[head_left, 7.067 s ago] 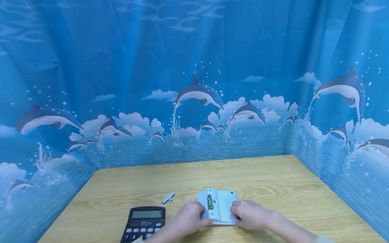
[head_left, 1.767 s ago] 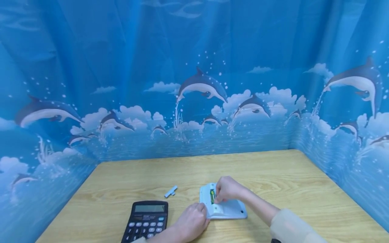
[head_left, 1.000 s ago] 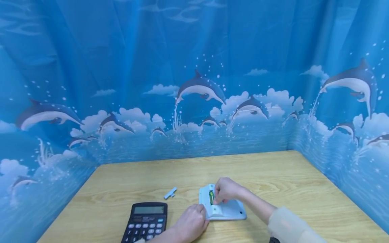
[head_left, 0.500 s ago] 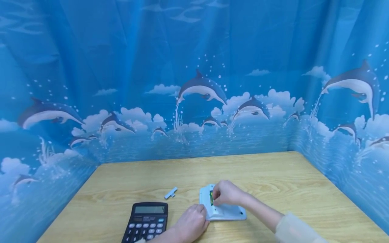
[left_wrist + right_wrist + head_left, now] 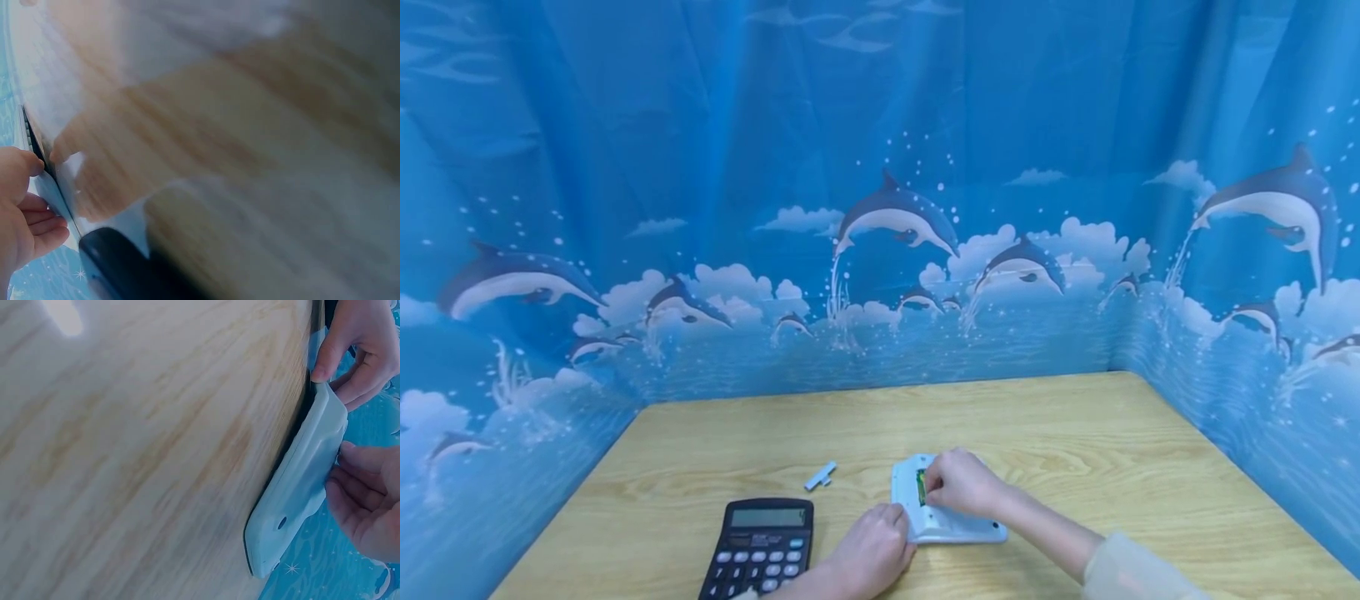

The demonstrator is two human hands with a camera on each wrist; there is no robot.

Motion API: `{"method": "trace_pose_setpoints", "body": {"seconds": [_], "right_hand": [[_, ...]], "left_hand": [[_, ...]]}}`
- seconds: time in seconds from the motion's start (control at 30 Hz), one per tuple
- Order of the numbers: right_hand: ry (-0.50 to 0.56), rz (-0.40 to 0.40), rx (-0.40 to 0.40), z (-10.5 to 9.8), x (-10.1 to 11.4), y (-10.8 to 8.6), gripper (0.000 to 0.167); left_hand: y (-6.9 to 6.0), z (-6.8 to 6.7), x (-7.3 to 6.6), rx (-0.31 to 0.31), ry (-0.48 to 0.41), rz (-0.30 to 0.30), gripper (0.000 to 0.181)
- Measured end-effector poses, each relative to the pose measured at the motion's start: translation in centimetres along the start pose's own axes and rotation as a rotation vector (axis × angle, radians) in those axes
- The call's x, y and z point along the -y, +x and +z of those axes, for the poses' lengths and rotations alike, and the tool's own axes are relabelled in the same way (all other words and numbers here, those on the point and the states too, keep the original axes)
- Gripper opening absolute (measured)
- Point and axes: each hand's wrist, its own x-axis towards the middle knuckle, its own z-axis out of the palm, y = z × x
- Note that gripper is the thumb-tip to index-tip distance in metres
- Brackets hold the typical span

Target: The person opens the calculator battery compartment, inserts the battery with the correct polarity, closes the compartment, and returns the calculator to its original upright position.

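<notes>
A light blue calculator [image 5: 958,525] lies face down on the wooden table, its battery compartment uncovered. In the compartment sits a green battery [image 5: 921,487], partly behind the fingers. My left hand [image 5: 872,550] grips the near left corner of the calculator, thumb on its edge. My right hand [image 5: 966,483] reaches over the back, thumb and fingers curled at the battery's right side. In the right wrist view, the right hand [image 5: 369,497] bends its fingers against the calculator's back [image 5: 297,487]; the fingertips' exact hold is hidden there. The compartment cover [image 5: 821,476] lies loose farther left.
A black calculator [image 5: 760,546] lies face up by the left forearm, its display lit with a digit. Blue dolphin-print curtains [image 5: 880,333] stand around the table [image 5: 1045,417] at the back and sides.
From 7.1 s ago, the right hand has moved from the calculator's right edge to the battery, and the calculator has turned slightly. Over the last second, the right hand has shifted slightly on the battery.
</notes>
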Motion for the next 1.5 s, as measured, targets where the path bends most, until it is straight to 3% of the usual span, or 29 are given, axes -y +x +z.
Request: {"method": "trace_pose_setpoints", "body": {"seconds": [0.53,0.73,0.9,1.27,1.5], "right_hand": [[0.008,-0.006,-0.004,0.0,0.2,0.5,0.015],[0.021,0.044,0.029,-0.1,0.2,0.9,0.017],[0.012,0.074,0.05,-0.3,0.3,1.1,0.017],[0.014,0.009,0.034,-0.3,0.2,0.7,0.011],[0.001,0.028,0.052,-0.3,0.4,0.9,0.013]], "left_hand": [[-0.4,0.3,-0.1,-0.101,0.051,0.023,0.026],[-0.5,0.4,-0.2,-0.125,0.064,0.033,0.026],[-0.5,0.3,-0.2,-0.121,0.075,0.02,0.027],[-0.4,0.2,-0.2,-0.103,0.062,0.022,0.025],[-0.4,0.2,-0.1,-0.092,0.062,0.024,0.025]]}}
